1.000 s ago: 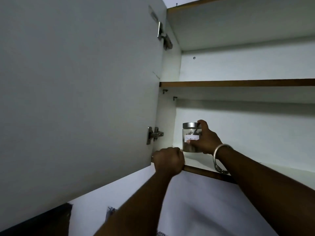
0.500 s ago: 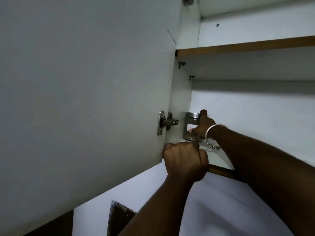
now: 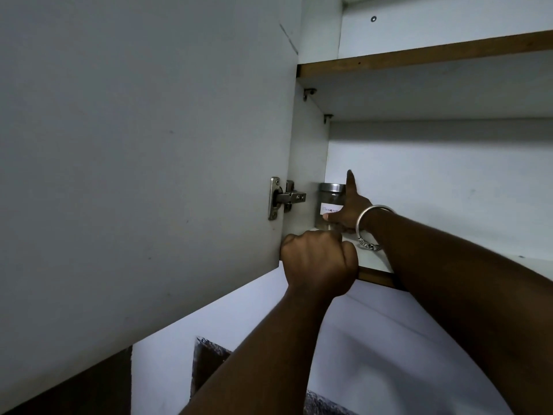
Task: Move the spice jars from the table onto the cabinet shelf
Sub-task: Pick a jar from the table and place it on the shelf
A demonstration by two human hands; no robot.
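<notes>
Nearest to me, my left hand [image 3: 319,262] is clenched into a fist at the front edge of the lower shelf [image 3: 374,260], right by the bottom corner of the open cabinet door [image 3: 143,163]; I cannot tell whether it is gripping the shelf lip or bracing the door. The door fills everything from 7 to 11 o'clock of my view, with its hinge [image 3: 284,197] at about 9 o'clock of the jar. Beyond the fist, my right hand [image 3: 348,211], a bangle [image 3: 366,227] on the wrist, reaches in from 4 o'clock and is against the spice jar [image 3: 329,205]: the thumb lies across the label, the forefinger points straight up past the metal lid, and the other fingers are hidden behind the glass, so I judge the grasp to be loosening rather than tight. The jar stands upright in the far left corner of the lower shelf, close to the side wall and near the back panel. Farther up, at 12 o'clock, the upper shelf [image 3: 425,56] shows only its wooden edge. This looks like the end of setting the jar down. Next I would let go fully, draw my hand straight back toward 5 o'clock without nudging the jar, and return to the table, which is out of sight here, for another.
</notes>
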